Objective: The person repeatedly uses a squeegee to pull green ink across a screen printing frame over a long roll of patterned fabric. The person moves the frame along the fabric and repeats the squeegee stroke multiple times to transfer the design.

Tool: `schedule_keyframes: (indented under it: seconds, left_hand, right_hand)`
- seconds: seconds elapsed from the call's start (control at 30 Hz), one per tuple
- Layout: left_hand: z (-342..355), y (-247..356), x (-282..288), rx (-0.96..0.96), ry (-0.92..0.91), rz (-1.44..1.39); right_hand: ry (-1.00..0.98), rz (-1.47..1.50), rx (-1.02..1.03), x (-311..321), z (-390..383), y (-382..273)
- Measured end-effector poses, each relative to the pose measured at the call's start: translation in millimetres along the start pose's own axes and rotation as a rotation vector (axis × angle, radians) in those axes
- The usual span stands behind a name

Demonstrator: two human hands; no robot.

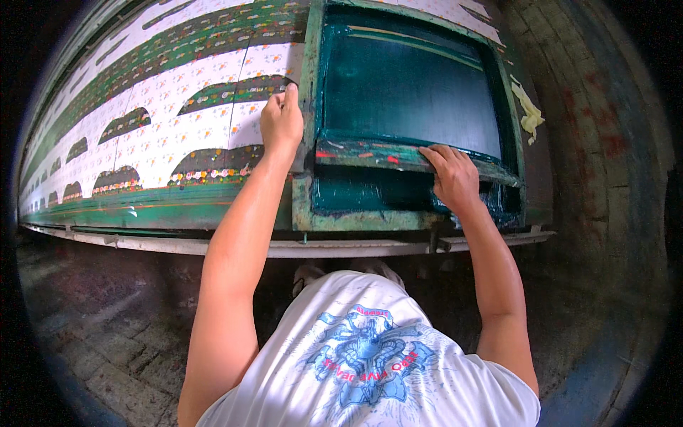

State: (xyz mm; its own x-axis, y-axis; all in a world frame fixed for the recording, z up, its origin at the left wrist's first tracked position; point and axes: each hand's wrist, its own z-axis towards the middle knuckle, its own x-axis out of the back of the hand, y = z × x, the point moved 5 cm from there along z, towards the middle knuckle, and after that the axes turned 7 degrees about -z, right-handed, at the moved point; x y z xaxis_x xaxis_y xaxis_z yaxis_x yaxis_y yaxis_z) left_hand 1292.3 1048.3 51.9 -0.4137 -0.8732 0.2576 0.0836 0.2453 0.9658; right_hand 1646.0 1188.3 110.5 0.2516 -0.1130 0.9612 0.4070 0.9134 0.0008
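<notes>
Two bare hands are at work near the middle of the frame, one on each side of the green frame's left rim. The right hand (455, 174), right of centre, has its fingers closed over the upper edge of a long bar (377, 154); its thumb is hidden, so I cannot tell how firm the pinch is. This bar lies across the lower part of the green frame (356, 222), tilting a little down toward the right, and it reaches almost from side to side — probably so that it can cover the whole width of the dark green mesh (413, 85). The left hand (283, 122), at upper centre, is half curled with the thumb raised, above the patterned sheet (163, 117); whether it touches the rim or holds something, I cannot tell. A pale yellow cloth (528, 114) lies just outside the right rim, perhaps to stay clear of the wet-looking colour.
</notes>
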Motion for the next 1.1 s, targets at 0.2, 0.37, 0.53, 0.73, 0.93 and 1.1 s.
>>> schedule_keyframes:
  seconds: [0.2,0.37,0.53,0.73,0.93,1.1]
  left_hand:
    - [-9.3,16.3,2.7,-0.029,0.028,0.052]
    - [-7.9,9.6,3.6,-0.107,0.088,0.111]
    - [-13.2,9.9,3.1,-0.207,0.199,0.163]
    - [-13.9,7.3,7.7,-0.124,0.211,0.278]
    - [-17.5,17.3,5.0,-0.114,0.269,0.315]
    - [-21.3,25.7,1.2,-0.131,0.268,0.374]
  right_hand:
    - [0.081,-0.084,0.033,-36.4,89.4,61.7]
    - [0.137,-0.110,0.044,-62.3,166.7,115.2]
    - [0.136,-0.130,0.024,-81.9,221.9,158.9]
    - [0.098,-0.064,0.056,-87.7,213.3,162.5]
    - [0.027,0.001,0.019,-73.8,254.3,188.2]
    - [-0.026,-0.027,0.017,-86.8,280.9,202.4]
